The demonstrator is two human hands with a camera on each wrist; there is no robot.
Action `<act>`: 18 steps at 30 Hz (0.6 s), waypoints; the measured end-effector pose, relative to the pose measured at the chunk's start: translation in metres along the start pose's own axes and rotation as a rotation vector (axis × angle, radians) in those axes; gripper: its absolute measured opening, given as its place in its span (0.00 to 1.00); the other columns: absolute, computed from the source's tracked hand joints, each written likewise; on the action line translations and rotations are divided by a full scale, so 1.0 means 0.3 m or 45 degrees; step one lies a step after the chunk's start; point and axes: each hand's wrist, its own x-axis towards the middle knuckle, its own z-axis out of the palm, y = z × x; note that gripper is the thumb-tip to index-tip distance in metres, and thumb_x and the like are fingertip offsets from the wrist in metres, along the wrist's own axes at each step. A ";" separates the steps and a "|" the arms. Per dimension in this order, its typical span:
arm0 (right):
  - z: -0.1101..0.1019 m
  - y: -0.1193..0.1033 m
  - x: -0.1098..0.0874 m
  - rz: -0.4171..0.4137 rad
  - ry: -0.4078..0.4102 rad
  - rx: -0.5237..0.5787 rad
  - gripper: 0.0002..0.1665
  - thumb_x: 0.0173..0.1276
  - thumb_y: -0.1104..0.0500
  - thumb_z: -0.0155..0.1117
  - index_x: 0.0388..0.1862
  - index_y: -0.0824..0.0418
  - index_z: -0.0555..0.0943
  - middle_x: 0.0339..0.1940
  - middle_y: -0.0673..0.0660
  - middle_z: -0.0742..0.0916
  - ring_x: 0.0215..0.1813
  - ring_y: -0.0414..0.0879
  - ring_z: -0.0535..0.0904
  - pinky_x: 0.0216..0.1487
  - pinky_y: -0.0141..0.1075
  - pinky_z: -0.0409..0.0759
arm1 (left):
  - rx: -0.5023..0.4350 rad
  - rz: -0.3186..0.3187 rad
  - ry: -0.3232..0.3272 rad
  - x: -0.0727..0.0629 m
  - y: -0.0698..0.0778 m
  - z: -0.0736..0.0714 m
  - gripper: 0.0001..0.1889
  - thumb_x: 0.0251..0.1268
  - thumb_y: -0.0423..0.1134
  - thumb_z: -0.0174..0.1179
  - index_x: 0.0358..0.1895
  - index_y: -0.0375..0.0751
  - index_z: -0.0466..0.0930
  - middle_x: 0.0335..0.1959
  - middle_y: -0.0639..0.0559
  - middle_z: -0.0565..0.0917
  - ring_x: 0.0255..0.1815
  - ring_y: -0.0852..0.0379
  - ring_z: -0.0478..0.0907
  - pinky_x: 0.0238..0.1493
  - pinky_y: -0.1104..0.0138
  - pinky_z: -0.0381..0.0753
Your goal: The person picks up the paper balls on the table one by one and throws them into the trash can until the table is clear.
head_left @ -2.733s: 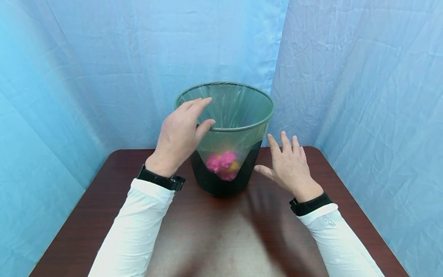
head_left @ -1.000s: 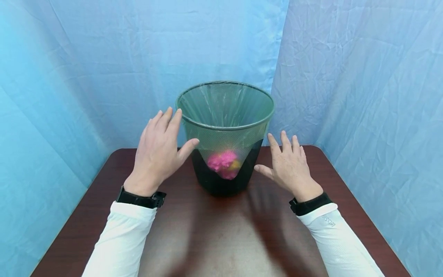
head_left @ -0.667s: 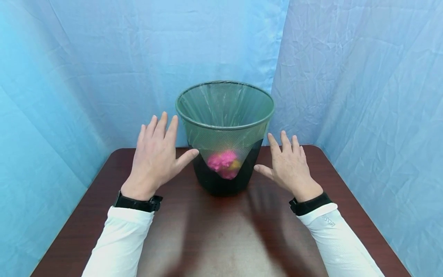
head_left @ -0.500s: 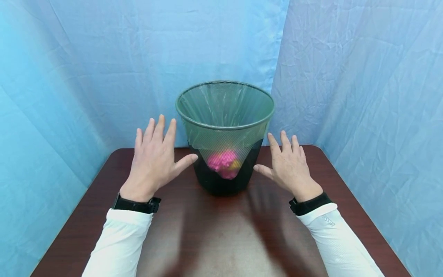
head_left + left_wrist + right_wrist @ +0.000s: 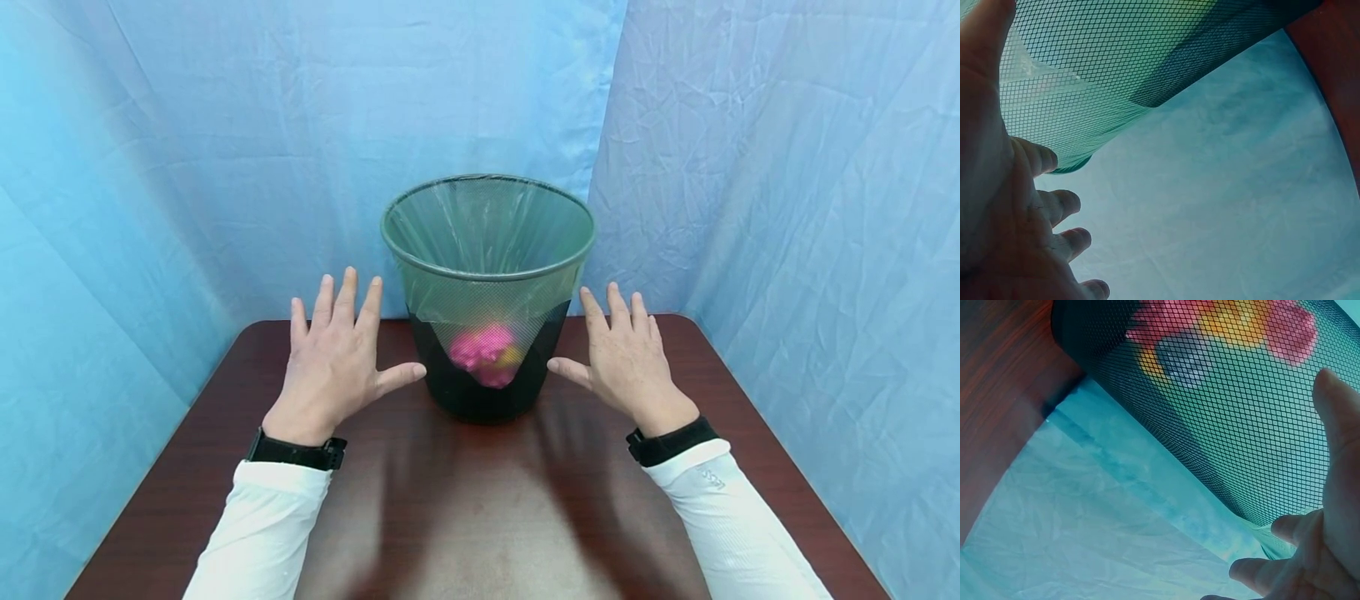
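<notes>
A black mesh wastebasket (image 5: pixel 491 287) stands upright near the table's far edge, lined with a thin translucent green bag (image 5: pixel 491 225) folded over its rim. Through the mesh shows a crumpled pink and yellow bundle (image 5: pixel 483 354) low inside; the right wrist view adds a greyish piece (image 5: pixel 1182 356) among the pink and yellow ones. My left hand (image 5: pixel 330 367) is spread to the left of the basket, fingers straight, thumb pointing at its side. To the right, my right hand (image 5: pixel 630 358) is spread the same way, thumb toward the mesh. Neither hand holds anything.
The dark red-brown table (image 5: pixel 480 517) has rounded far corners. Pale blue curtains (image 5: pixel 300 125) hang behind it and along both sides. Shadows of the arms fall on the tabletop in front of the basket.
My left hand has come away from the basket's front rim, moving left and down, and its fingers have spread out. My right hand has stayed almost still, as has the basket.
</notes>
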 end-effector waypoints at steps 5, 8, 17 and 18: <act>0.004 0.003 -0.001 0.002 -0.001 -0.005 0.66 0.64 0.26 0.68 0.87 0.60 0.52 0.84 0.75 0.56 0.82 0.80 0.47 0.76 0.72 0.55 | 0.006 -0.002 -0.002 -0.006 -0.003 0.006 0.64 0.53 0.77 0.67 0.86 0.43 0.49 0.86 0.33 0.49 0.85 0.28 0.42 0.77 0.27 0.40; 0.007 0.003 -0.002 0.002 -0.002 -0.005 0.66 0.64 0.25 0.67 0.87 0.59 0.52 0.84 0.75 0.56 0.82 0.80 0.47 0.76 0.72 0.55 | 0.012 0.004 -0.002 -0.010 -0.004 0.012 0.64 0.53 0.77 0.67 0.85 0.43 0.50 0.85 0.33 0.50 0.85 0.28 0.43 0.77 0.27 0.41; 0.022 0.004 -0.005 -0.003 0.000 0.006 0.66 0.64 0.25 0.66 0.87 0.59 0.52 0.84 0.75 0.57 0.82 0.80 0.48 0.75 0.73 0.56 | 0.013 0.001 -0.025 -0.020 -0.007 0.039 0.64 0.53 0.77 0.67 0.85 0.43 0.51 0.85 0.32 0.51 0.84 0.27 0.45 0.77 0.27 0.43; 0.025 0.004 -0.006 -0.006 0.006 0.004 0.66 0.64 0.24 0.66 0.86 0.59 0.52 0.83 0.75 0.57 0.82 0.80 0.48 0.75 0.73 0.56 | 0.010 0.002 -0.028 -0.022 -0.007 0.043 0.64 0.53 0.76 0.67 0.85 0.42 0.51 0.85 0.32 0.51 0.84 0.27 0.45 0.76 0.27 0.43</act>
